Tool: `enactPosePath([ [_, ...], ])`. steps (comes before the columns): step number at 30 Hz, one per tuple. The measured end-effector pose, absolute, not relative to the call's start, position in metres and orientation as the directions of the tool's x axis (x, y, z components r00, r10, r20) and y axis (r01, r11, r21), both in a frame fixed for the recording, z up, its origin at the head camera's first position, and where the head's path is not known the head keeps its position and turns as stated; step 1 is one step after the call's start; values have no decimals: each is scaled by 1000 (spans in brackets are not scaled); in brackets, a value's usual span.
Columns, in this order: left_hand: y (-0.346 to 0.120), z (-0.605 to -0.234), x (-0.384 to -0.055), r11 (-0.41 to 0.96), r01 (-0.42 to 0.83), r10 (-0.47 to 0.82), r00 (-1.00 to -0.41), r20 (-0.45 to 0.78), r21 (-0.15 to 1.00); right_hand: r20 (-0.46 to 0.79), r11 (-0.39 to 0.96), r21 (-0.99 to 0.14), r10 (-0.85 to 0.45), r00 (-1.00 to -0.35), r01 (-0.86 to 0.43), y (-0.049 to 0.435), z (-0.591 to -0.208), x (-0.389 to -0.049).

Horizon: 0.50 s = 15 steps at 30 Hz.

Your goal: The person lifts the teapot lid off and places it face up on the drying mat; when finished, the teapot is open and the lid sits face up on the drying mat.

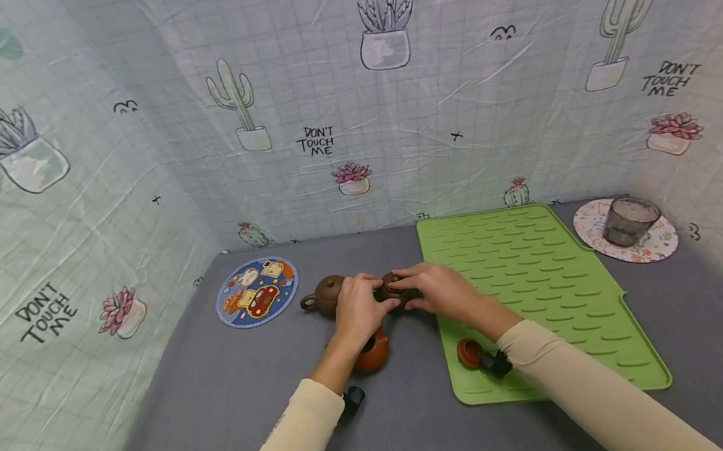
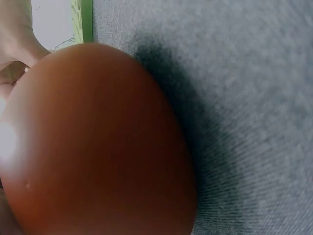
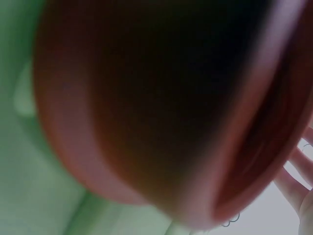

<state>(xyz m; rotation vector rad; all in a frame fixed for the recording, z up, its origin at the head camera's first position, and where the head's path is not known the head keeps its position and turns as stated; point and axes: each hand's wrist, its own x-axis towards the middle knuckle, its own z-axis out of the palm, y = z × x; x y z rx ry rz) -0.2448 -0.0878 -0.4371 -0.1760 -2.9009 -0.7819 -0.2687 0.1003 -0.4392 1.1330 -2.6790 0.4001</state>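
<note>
Two dark brown teapots stand side by side in the head view. At the small right-hand teapot (image 1: pixel 395 285), my left hand (image 1: pixel 361 299) grips the left side between thumb and fingers. My right hand (image 1: pixel 442 290) holds the same teapot from the right, its fingers curled at the lid and side. The other brown teapot (image 1: pixel 327 295) is partly hidden behind my left hand, its handle pointing left. Below my left wrist sits a lidless orange-brown teapot (image 1: pixel 374 353), whose rounded body (image 2: pixel 102 147) fills much of the left wrist view.
A reddish-brown lid (image 1: pixel 470 353) lies on the green ridged mat (image 1: pixel 520 239) under my right forearm; it looms large and blurred in the right wrist view. A blue round coaster (image 1: pixel 257 292) lies at left. A glass (image 1: pixel 630 220) stands on a floral coaster (image 1: pixel 654 248) at far right.
</note>
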Motion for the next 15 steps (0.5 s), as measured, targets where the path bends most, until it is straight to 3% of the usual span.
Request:
enactPosePath([
  [15,-88,-437,-242,854,152,70,-981,180,497,298,667,-183,-663,-687,-722,100,-440,-268],
])
